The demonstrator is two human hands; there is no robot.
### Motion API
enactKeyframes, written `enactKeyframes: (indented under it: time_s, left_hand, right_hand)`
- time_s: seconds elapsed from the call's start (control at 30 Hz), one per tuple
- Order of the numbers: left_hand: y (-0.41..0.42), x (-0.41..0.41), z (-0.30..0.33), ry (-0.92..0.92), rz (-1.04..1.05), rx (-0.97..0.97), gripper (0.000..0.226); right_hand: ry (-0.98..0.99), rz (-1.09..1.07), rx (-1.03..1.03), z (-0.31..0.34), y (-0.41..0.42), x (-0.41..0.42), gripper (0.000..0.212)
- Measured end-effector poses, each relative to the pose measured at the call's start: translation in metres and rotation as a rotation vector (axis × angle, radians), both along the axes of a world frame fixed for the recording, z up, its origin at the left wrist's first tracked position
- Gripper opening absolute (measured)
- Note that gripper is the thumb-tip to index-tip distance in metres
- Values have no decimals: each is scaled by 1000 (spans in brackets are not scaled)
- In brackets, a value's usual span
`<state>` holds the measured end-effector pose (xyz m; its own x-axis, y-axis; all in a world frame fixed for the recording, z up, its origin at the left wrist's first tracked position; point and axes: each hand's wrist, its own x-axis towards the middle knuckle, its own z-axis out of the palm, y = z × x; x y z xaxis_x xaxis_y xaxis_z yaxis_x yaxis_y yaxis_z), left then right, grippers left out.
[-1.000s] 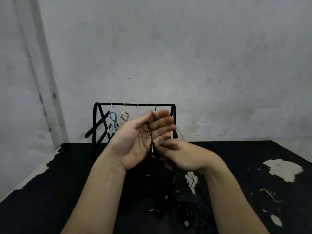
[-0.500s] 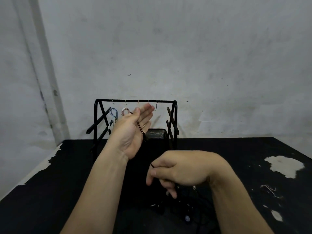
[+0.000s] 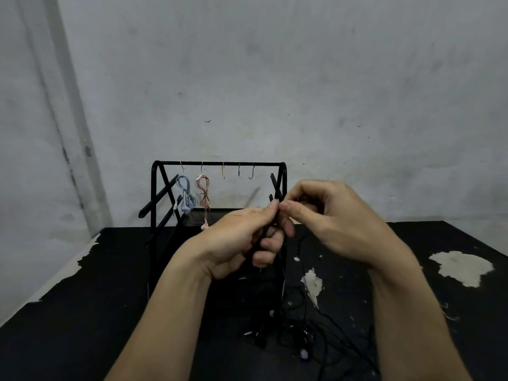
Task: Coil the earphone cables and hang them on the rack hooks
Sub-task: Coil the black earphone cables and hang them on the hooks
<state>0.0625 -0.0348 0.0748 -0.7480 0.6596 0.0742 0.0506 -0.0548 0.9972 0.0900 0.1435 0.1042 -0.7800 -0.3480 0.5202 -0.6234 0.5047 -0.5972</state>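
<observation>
Black tabletop point(image 3: 82, 312), paint flaked off in pale patches point(image 3: 461, 268), under a grey wall. Black wire rack point(image 3: 154, 193) at the back: blue cable point(image 3: 187, 196) and pink cable point(image 3: 204, 193) already coiled on the two leftmost hooks, three hooks point(image 3: 239, 170) to their right bare.

Half a second ago well apart, left palm up and flat, right low; now brought together in front of the rack. Left hand point(image 3: 242, 240) curled round a bundle of black cable point(image 3: 265, 232), right hand point(image 3: 324, 215) pinching the strand at its top, thumb tips almost touching. Probably winding a further turn; coil not finished.

Loose black tail trailing down into a tangle of more black earphones point(image 3: 297, 334) near the front edge: likely to snag while winding.
</observation>
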Motion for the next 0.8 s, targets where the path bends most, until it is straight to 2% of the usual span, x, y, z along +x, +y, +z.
enactKeyframes:
  time_s: [0.07,0.13,0.27,0.4,0.5,0.6,0.67,0.8]
  left_hand:
    - [2,-1,0,-59,-79,9,58]
    - [0,-1,0,-87,-182,37,57]
    - [-6,2,1,-144,-379,160,33]
    - [-8,1,5,-121,-411,325,25]
    - [-13,-1,9,-77,-314,424,26]
    - [-16,-2,15,-32,-33,487,33]
    - [-18,-5,17,-53,118,537,38]
    - [-23,-16,18,-119,205,648,43]
  right_hand:
    - [17,22,-83,-1,-2,-2,14]
    - [13,59,-181,-2,-1,-7,15]
    - [-27,108,-359,-9,-6,-19,15]
    - [-193,117,-564,-22,-24,-29,12]
    - [-286,111,-566,-33,-38,-36,20]
    - [-386,127,-542,-39,-51,-35,21]
    - [-389,97,-451,-44,-58,-36,27]
    - [-384,97,-246,-54,-63,-41,27]
